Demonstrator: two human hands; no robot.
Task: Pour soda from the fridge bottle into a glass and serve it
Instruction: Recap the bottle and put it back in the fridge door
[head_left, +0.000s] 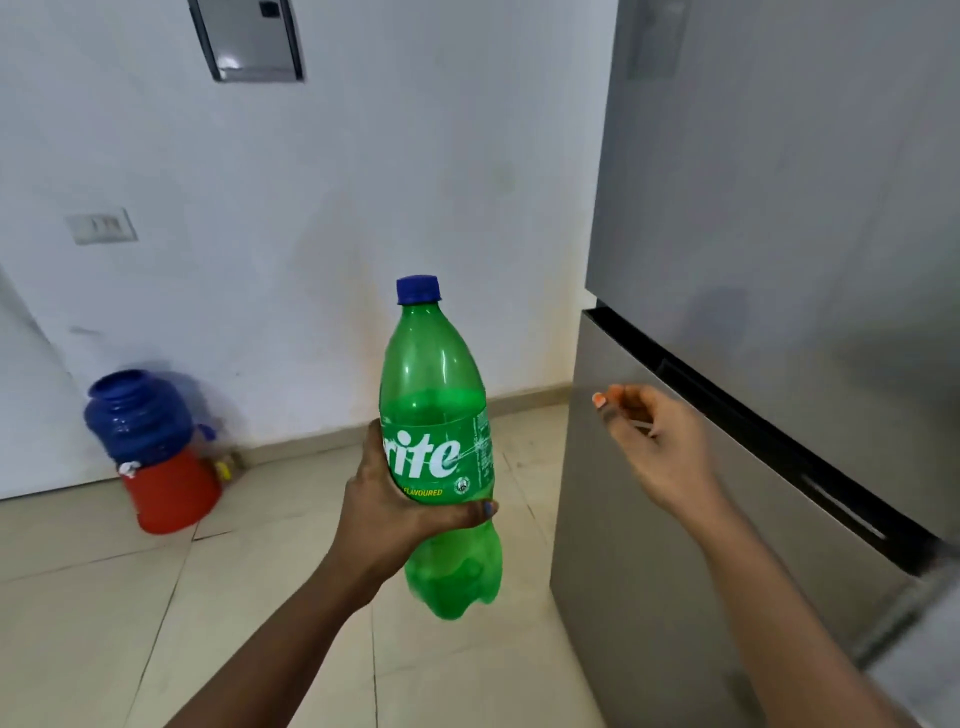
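Head view:
Bottle (439, 415): green plastic soda bottle, centre of the frame, upright with a slight tilt, held in the air above the tiled floor (156, 597); white lettering on the green label; liquid level just above the label, upper part empty.
Cap (418, 289): blue, screwed on the bottle's neck.
Left hand (387, 512): lower centre of the frame, fingers wrapped around the bottle's lower half below the label, one fingertip with a blue nail showing at the bottle's right side.
Right hand (657, 449): right of centre, apart from the bottle, holding nothing, fingers loosely curled and slightly spread, in front of the fridge's lower door.
Fridge (779, 208): grey, right side of the frame, both doors shut, dark gap between upper and lower door.
Water container (140, 415): blue, on a red bucket (171, 493), lower left, against the white wall (363, 156).
Switch plate (101, 226): left on the wall.
Wall panel (249, 39): grey, top of the frame.
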